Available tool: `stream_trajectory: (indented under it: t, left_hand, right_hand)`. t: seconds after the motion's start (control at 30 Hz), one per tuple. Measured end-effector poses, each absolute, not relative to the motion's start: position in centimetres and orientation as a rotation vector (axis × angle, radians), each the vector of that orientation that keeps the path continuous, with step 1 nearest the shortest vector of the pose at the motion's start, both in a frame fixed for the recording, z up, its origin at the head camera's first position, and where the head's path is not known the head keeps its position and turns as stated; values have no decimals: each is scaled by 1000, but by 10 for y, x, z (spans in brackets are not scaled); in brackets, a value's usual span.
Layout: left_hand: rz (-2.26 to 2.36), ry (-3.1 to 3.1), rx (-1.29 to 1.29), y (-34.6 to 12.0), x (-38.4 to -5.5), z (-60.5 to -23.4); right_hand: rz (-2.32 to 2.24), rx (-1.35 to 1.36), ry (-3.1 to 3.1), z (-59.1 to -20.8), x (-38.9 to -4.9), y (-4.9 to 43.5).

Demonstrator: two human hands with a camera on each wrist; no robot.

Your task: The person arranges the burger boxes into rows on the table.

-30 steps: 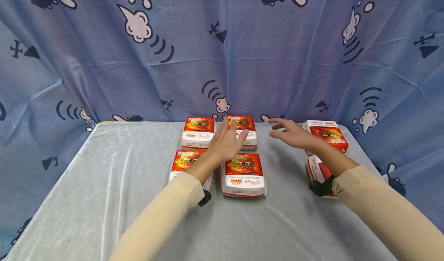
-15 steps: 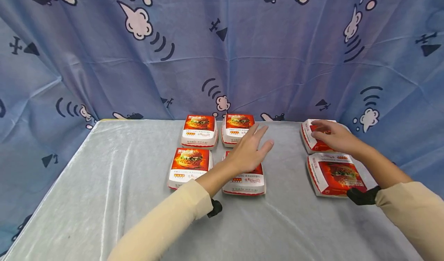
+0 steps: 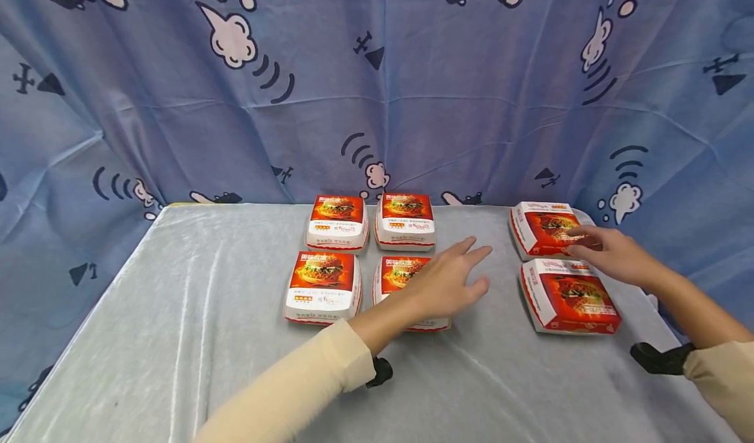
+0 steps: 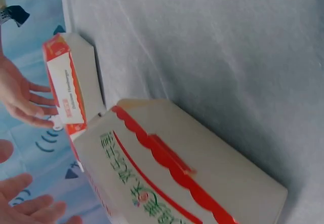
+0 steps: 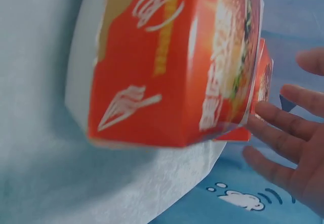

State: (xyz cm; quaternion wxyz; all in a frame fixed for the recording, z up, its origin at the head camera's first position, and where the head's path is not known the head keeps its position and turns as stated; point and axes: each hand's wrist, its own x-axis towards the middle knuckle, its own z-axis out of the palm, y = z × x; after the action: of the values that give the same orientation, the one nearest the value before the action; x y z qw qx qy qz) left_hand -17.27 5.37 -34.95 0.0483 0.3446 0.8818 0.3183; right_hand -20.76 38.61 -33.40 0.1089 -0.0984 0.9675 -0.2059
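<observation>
My left hand (image 3: 444, 283), fingers spread and relaxed, hovers over the near right burger box (image 3: 397, 274) of the middle group and partly covers it. Nothing is in its grasp. In the left wrist view its fingers (image 4: 30, 203) stand beside a burger box's printed side. My right hand (image 3: 618, 253), palm down with loosely bent fingers, is over the right-hand pair: the far burger box (image 3: 544, 227) and the near burger box (image 3: 580, 299). Its fingertips overlap the far box's right edge in the head view. The right wrist view shows its fingers (image 5: 283, 138) spread, holding nothing.
Beside and behind the left hand's box are more burger boxes: near left (image 3: 324, 283), far left (image 3: 337, 220) and far right (image 3: 405, 219). All rest on a grey cloth-covered table (image 3: 147, 338). A blue patterned curtain (image 3: 330, 83) hangs behind.
My left hand has moved right and nearer from over the far middle box. My right hand has moved right, over the right-hand pair. The boxes look unmoved.
</observation>
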Motion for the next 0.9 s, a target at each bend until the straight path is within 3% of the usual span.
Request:
stream_trajectory:
  t: [0.47,0.9]
  left_hand:
    - [943,2592,1026,67,-162,-354]
    - [860,2522,982,75,-153,-355]
  right_hand:
    - [-605,-166,2556,-339,-194,403]
    - [-634,-251,2614,-348,-192,385]
